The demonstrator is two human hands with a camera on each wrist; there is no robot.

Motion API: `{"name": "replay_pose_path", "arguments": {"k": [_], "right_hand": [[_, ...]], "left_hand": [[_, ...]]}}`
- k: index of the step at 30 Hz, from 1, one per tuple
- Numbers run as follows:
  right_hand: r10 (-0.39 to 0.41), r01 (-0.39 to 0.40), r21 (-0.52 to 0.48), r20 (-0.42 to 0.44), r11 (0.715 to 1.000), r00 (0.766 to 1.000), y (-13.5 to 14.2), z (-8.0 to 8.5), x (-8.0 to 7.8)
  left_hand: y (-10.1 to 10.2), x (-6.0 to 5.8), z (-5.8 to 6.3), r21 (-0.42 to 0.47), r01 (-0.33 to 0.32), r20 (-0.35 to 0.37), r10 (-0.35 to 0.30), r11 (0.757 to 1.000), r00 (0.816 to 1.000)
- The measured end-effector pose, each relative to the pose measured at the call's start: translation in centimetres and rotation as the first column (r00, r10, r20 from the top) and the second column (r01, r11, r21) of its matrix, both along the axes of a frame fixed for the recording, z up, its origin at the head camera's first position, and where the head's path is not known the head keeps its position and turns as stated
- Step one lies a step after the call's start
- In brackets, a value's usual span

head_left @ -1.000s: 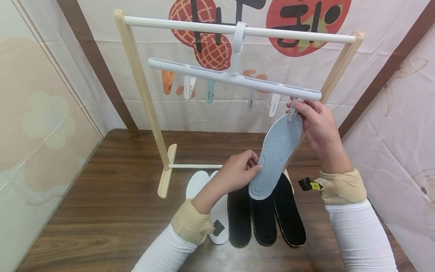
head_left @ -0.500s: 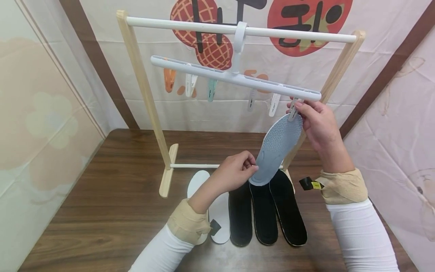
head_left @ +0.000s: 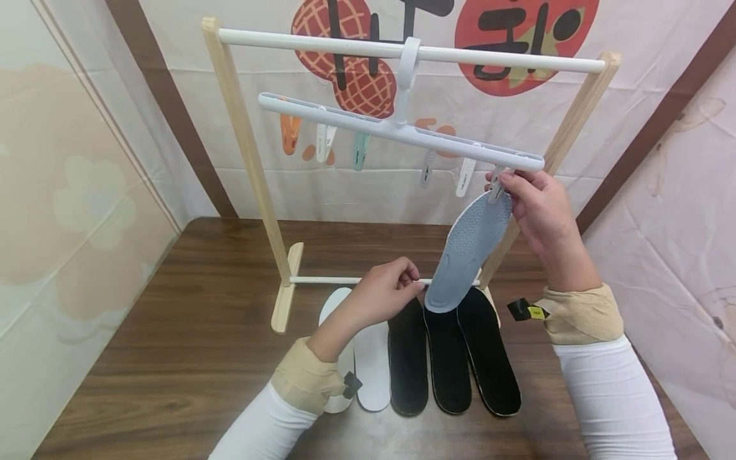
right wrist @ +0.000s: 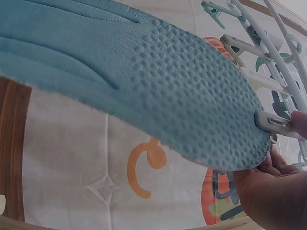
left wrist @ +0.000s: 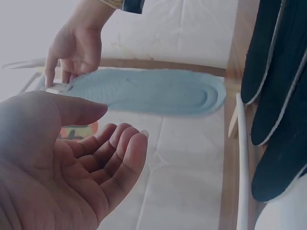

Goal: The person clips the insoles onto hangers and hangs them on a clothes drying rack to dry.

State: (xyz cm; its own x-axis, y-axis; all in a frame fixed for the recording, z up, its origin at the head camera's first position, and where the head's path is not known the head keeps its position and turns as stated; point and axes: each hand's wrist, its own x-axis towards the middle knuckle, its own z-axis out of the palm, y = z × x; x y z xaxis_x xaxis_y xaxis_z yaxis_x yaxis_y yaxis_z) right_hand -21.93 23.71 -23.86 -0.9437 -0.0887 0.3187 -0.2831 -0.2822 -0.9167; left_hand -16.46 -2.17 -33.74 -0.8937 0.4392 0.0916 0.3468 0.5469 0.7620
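We see the right hand (head_left: 540, 207) with thumb and fingers clamped on a clip (head_left: 497, 185), which itself bites the dimpled end of a blue insole (head_left: 468, 252) hanging aslant below those fingers. Just above them is one end of the hanger (head_left: 397, 131); leftward from them along it we count a white clip (head_left: 465, 177), a grey clip (head_left: 426, 168), a teal clip (head_left: 360, 151), a second white clip and an orange clip (head_left: 289, 134). The left hand (head_left: 382, 291) has its thumb apart from its loosely curled fingers, just beside the insole's lower part. Below the left fingers, three black insoles (head_left: 409, 374) and two white insoles (head_left: 372, 370) lie on the table (head_left: 172, 358). From the head view, the blue heel hides the top of the middle black one, and the left hand and forearm cover part of the white pair. In the right wrist view, the blue heel leaves the frame far from the right fingers, which are partly cut off at the edge; we cannot make out how the gripped clip joins the hanger.
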Motion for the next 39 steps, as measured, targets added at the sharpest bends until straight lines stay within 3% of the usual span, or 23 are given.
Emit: {"name": "replay_pose_path", "arguments": {"k": [20,29,39], "right_hand": [[0.019,-0.019,0.040,-0.001,0.999,1.000,0.2,0.0,0.1],[-0.028,0.026,0.071,0.017,0.997,0.999,0.4,-0.1,0.4],[-0.004,0.003,0.087,0.011,0.996,1.000,0.7,-0.1,0.3]], "left_hand": [[-3.2,0.4,-1.0,-0.082,-0.090,0.022,0.092,0.993,0.996],[-5.3,0.9,-1.6,-0.140,-0.136,0.007,0.138,0.981,0.990],[-8.1,1.6,-2.7,-0.194,-0.167,0.021,0.174,0.967,0.985]]}}
